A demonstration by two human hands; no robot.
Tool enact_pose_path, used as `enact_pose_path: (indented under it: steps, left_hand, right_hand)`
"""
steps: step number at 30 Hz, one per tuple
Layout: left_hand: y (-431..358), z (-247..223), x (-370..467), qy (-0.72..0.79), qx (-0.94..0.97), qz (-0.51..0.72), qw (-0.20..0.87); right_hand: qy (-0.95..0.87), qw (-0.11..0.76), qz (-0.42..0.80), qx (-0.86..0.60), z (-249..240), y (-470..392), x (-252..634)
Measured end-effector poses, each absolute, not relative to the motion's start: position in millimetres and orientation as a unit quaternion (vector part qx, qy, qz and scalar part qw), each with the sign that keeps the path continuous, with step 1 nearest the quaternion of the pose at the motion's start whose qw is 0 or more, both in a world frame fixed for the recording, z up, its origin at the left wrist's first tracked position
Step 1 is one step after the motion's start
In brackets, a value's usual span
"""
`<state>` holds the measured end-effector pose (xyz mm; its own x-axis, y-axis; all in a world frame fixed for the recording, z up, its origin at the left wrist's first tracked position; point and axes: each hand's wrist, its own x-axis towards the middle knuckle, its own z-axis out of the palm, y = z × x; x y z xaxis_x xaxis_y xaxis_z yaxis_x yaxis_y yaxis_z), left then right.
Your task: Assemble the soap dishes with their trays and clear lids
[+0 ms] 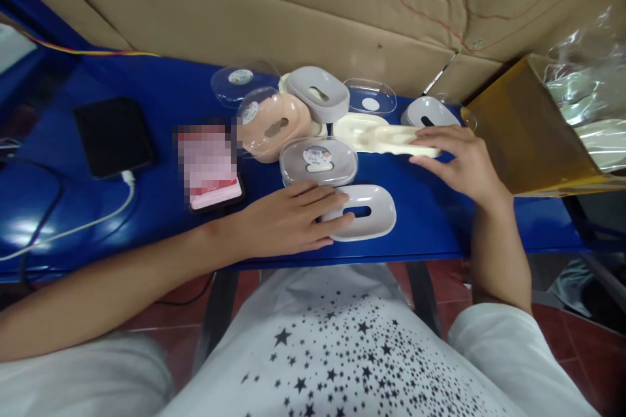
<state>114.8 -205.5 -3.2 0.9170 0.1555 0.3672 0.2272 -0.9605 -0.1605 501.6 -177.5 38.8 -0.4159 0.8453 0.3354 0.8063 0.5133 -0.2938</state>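
My left hand [298, 218] lies with its fingers spread over the left end of a pale grey oval lid [381, 212] that has a slot in its middle. My right hand [460, 159] pinches the right end of a cream moulded piece [403, 139] between thumb and fingers. Another cream piece [355, 130] lies just left of it. Above my left hand rests a grey container under a clear cover [293, 159]. Behind are a peach container [274, 120] and a raised grey slotted piece [327, 88].
A phone [210, 169] and a black device [112, 137] with a white cable lie on the blue table [171, 91] at left. Clear covers [369, 96] and a grey piece [418, 107] sit behind. An open cardboard box [518, 137] stands at right.
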Motion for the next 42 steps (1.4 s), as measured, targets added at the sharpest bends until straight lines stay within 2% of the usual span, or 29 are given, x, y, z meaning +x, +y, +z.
enact_pose_path:
  steps: [3,6,11,17,23,29,37,42]
  left_hand:
    - [-204.0,-1.7,113.6,-0.103,-0.970,-0.195,0.107]
    - [-201.9,-1.8,113.8,-0.109,-0.971,-0.186,0.100]
    - [-199.0,-3.2,114.5,-0.100,-0.979,-0.165,0.067]
    - [-200.7,-0.3,114.6,-0.088,-0.981,-0.165,0.057]
    - [-202.3,0.8,115.8,-0.082,-0.979,-0.170,0.080]
    - [-205.5,0.5,119.6,-0.053,-0.971,-0.215,0.090]
    - [-220.3,-6.0,127.0,0.007,-0.963,-0.250,0.099]
    - [-215.6,-7.7,127.7,-0.018,-0.957,-0.255,0.134]
  right_hand:
    - [-0.855,0.233,0.075,-0.458,50.8,-199.3,486.2]
    - [-0.870,0.202,0.104,-0.438,53.8,-210.7,480.2]
    - [-0.877,0.125,0.161,-0.436,40.3,-197.5,498.6]
    - [-0.857,0.073,0.229,-0.457,24.2,-191.9,512.9]
    - [-0.868,0.048,0.231,-0.437,28.5,-196.3,509.5]
    - [-0.867,0.054,0.222,-0.443,28.6,-212.6,510.5]
    - [-0.860,0.116,0.157,-0.472,12.1,-277.0,510.4]
    - [-0.829,0.202,0.145,-0.501,-1.7,-300.0,500.0]
